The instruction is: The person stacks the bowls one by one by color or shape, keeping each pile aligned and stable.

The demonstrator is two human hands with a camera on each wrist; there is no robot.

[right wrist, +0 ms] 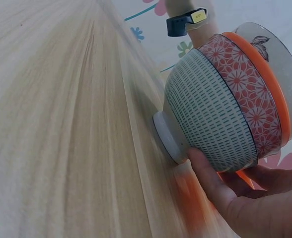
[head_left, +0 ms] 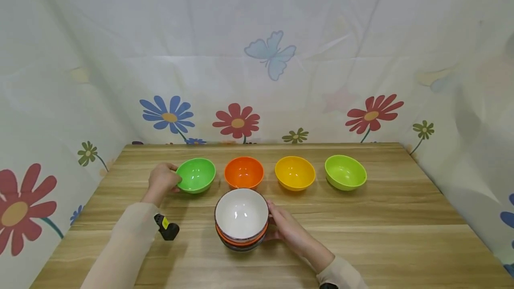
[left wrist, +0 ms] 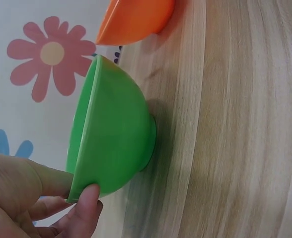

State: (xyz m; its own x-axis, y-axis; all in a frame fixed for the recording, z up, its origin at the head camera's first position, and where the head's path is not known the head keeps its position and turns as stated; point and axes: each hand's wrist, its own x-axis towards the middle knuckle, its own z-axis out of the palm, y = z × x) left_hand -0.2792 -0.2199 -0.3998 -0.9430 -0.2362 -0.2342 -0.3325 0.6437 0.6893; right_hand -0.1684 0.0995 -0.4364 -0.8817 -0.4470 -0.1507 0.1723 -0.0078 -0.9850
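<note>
In the head view, the left hand (head_left: 162,179) pinches the rim of the green bowl (head_left: 196,175) at its left side, at the far left of the worktop (head_left: 401,244). The right hand (head_left: 287,229) grasps the stack (head_left: 241,215) of bowls from the right, its fingers against the side; the stack is upright, nearer than the green bowl and to its right, between the two hands. Right of the green bowl, in a far row, stand the orange bowl (head_left: 244,172), the yellow bowl (head_left: 295,173) and the lime bowl (head_left: 345,173), set apart from one another. The stack's top bowl, white inside with a dark rim, hides part of the orange bowl's near edge. In the left wrist view, the left hand grips the green bowl at its left edge, one finger inside the rim and another tip on the outer wall; whether the foot touches the worktop I cannot tell. The orange bowl is just beyond, to the right. In the right wrist view, the right hand holds the stack low down, one fingertip beside the foot and other fingers partly hidden behind. The stack shows green dashes low, then a red floral band, an orange rim and the pale top bowl.
</note>
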